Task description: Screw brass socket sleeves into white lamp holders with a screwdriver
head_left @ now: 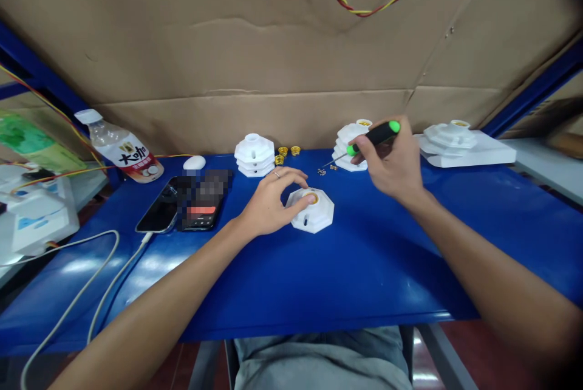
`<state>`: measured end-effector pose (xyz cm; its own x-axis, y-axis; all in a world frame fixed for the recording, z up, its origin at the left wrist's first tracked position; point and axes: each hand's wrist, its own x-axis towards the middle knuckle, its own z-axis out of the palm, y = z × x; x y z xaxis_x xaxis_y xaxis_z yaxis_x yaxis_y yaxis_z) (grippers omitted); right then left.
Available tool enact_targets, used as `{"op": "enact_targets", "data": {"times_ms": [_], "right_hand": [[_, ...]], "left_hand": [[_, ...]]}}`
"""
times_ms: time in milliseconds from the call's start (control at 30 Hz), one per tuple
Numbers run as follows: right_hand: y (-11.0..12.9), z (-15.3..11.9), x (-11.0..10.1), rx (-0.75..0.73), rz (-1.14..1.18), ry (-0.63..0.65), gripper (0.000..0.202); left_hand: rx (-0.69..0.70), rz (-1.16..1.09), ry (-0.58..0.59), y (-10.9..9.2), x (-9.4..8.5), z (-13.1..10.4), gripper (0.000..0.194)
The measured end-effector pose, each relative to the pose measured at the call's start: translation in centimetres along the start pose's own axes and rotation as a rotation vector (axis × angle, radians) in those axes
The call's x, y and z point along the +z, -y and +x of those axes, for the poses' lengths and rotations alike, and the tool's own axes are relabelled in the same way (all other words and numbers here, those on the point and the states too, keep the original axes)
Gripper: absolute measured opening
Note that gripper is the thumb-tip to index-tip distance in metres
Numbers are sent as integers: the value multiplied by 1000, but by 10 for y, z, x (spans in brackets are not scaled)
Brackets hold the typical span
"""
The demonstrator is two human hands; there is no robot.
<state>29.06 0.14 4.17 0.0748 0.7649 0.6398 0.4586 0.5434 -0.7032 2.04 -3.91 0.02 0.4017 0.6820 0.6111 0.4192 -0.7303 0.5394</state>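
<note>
On the blue tabletop in front of me lies a white octagonal lamp holder point(322, 217) with a brass-coloured ring in its central opening. My left hand point(272, 203) grips it from the left, thumb over the opening and fingers along the far side. A black and green screwdriver point(377, 135) is held in my right hand point(397, 166), its shaft slanting down to the left. The tip is at a small pile of screws point(322, 172); whether a screw clings to it I cannot tell. Several brass threaded sleeves point(283, 152) stand behind my left hand.
Stacked white lamp holders stand at the back left point(254, 153) and behind the screwdriver point(350, 135). More sit by a white box point(489, 148) at right. To the left are two phones point(157, 208), a charging cable point(119, 274), a white oval object point(194, 163) and a bottle point(121, 150).
</note>
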Motion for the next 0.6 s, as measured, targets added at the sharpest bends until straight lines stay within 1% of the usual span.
{"op": "enact_targets", "data": {"times_ms": [100, 233, 367, 500, 600], "right_hand": [[0, -5, 3, 12, -68, 55, 44], [2, -8, 5, 6, -142, 88, 43], [3, -9, 6, 3, -125, 94, 42], [3, -9, 7, -3, -128, 103, 45], [2, -10, 7, -7, -113, 84, 47]], "left_hand": [[-42, 14, -34, 1, -1, 1, 14], [-77, 22, -48, 2, -1, 2, 14], [-91, 12, -43, 2, -1, 2, 14], [-99, 4, -43, 1, -2, 2, 14], [-106, 0, -49, 1, -2, 2, 14]]}}
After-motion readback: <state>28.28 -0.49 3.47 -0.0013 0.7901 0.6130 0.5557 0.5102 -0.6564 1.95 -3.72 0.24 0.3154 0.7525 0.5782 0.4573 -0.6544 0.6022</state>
